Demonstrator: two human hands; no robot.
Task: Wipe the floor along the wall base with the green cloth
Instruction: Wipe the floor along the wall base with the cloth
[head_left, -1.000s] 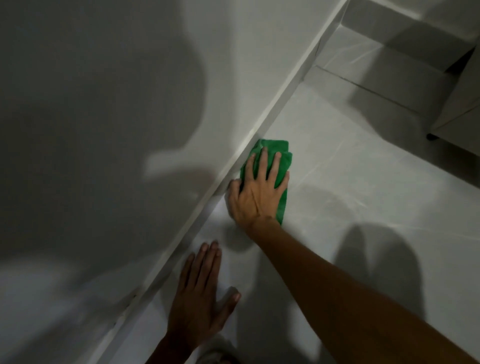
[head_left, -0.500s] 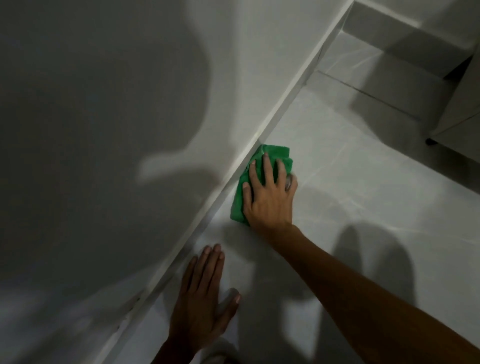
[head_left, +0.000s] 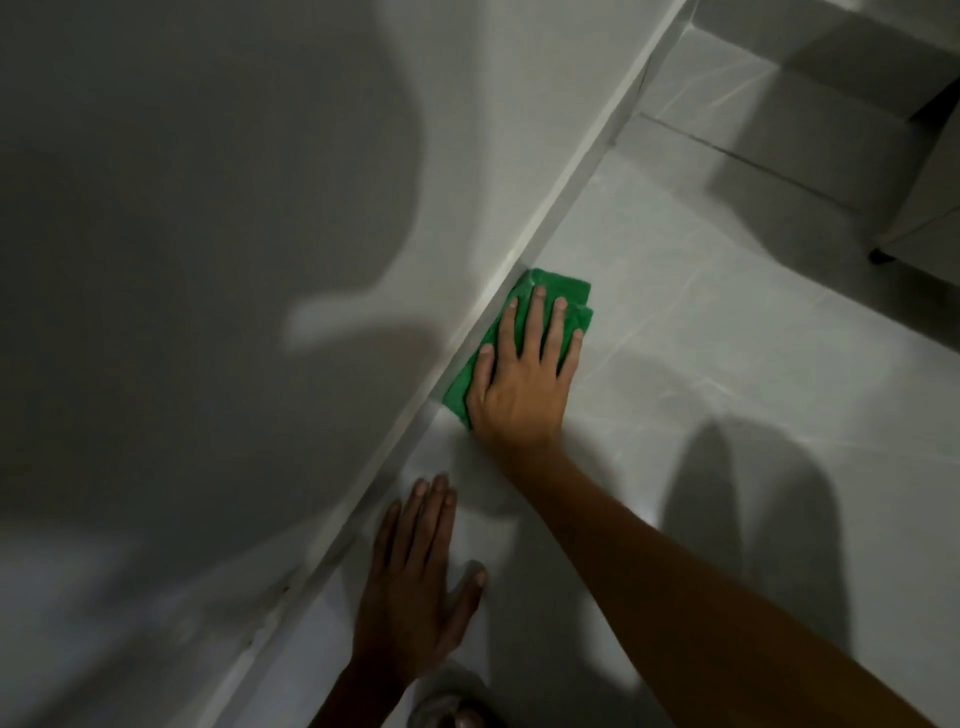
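A folded green cloth (head_left: 563, 288) lies flat on the pale tiled floor (head_left: 727, 364), its long edge against the white wall base (head_left: 566, 208). My right hand (head_left: 524, 379) presses down on it with fingers spread, covering most of the cloth; only its far end and the wall-side edge show. My left hand (head_left: 415, 587) rests palm down on the floor nearer to me, close to the wall base, holding nothing.
The grey wall (head_left: 234, 260) fills the left half, crossed by my shadow. A low step (head_left: 779, 135) crosses the floor at the upper right. A cabinet on short dark feet (head_left: 924, 208) stands at the right edge. Bare floor extends right of the cloth.
My right hand turned with the cloth, so its long edge now lies along the wall base, and shifted slightly nearer to me. My left hand stayed planted on the floor.
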